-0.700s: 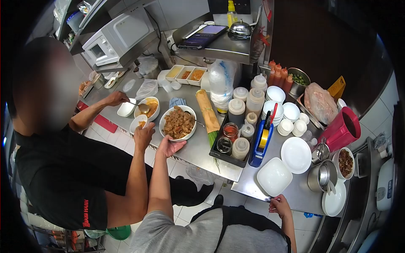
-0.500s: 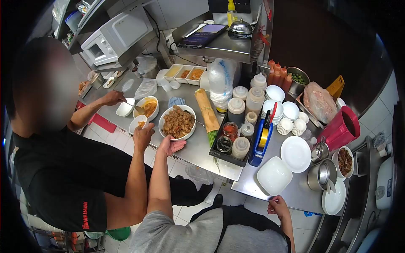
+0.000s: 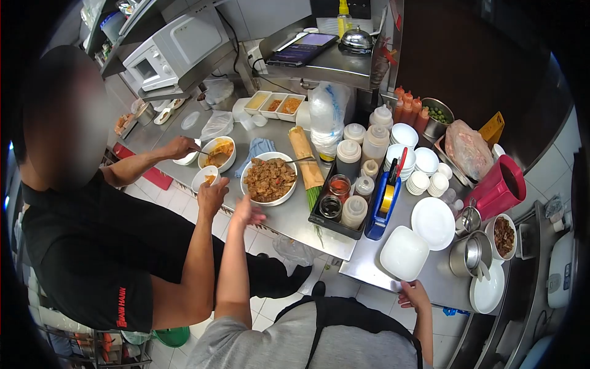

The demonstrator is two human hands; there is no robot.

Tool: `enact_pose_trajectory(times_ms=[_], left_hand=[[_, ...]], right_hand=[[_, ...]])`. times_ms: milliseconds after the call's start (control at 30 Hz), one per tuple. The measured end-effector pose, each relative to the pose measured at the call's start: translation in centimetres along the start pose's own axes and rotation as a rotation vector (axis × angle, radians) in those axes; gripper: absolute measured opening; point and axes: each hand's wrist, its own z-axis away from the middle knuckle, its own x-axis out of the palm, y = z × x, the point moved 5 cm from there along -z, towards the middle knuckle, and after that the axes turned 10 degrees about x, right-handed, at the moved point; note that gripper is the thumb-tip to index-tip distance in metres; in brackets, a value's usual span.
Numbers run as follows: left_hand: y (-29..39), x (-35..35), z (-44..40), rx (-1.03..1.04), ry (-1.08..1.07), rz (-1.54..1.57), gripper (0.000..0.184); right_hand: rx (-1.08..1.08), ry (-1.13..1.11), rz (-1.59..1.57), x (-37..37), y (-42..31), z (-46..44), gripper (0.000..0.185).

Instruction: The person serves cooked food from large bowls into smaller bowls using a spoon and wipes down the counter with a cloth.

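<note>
A white bowl of browned chopped meat (image 3: 268, 178) stands on the steel counter, a spoon handle (image 3: 302, 160) reaching out over its right rim. My left hand (image 3: 248, 213) is at its near-left rim, fingers spread and slightly blurred; whether it touches the bowl I cannot tell. Near the front edge of the right counter, my right hand (image 3: 415, 296) hangs just below an empty square white dish (image 3: 404, 253). Its fingers are loosely bent and apart, with nothing seen in them.
At the left a co-worker (image 3: 117, 246) holds a small bowl (image 3: 204, 178) and a spoon in an orange-sauced bowl (image 3: 217, 154). A black tray of bottles (image 3: 335, 227), a blue tape dispenser (image 3: 382, 206), white plates (image 3: 432, 224) and a pink jug (image 3: 499, 184) crowd the right.
The meat bowl has shifted slightly right, and its spoon handle now points more directly right. My left hand's fingers have spread. My right hand has loosened beside the square dish.
</note>
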Motion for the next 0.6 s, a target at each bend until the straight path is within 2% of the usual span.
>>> enact_pose_trajectory(times_ms=[67,100,233,367,433,500,600], left_hand=[[0.6,-2.5,-2.6,0.059,0.087,-0.108,0.059],[1.2,-3.0,-3.4,0.088,0.053,-0.194,0.055],[1.4,-2.5,-4.0,0.174,0.059,-0.339,0.044],[1.0,-1.7,-2.9,0.281,0.166,-0.251,0.042],[0.8,-1.0,-1.4,0.289,0.226,-0.192,0.037],[0.5,-0.3,0.3,0.264,0.267,-0.110,0.035],[0.1,0.6,2.8,0.293,0.305,-0.054,0.035]], right_hand=[[-0.015,0.049,0.028,-1.0,-0.2,0.5,0.052],[0.000,-0.018,0.129,-0.9,-0.7,0.9,0.049],[-0.267,-0.435,0.270,4.5,-5.1,3.6,0.039],[-0.544,-0.752,0.325,14.6,-12.8,6.4,0.034],[-0.470,-0.958,0.190,20.6,-16.0,5.7,0.048],[-0.254,-1.140,-0.146,26.3,-19.5,4.6,0.058],[-0.164,-0.937,-0.374,32.2,-25.2,3.5,0.072]])
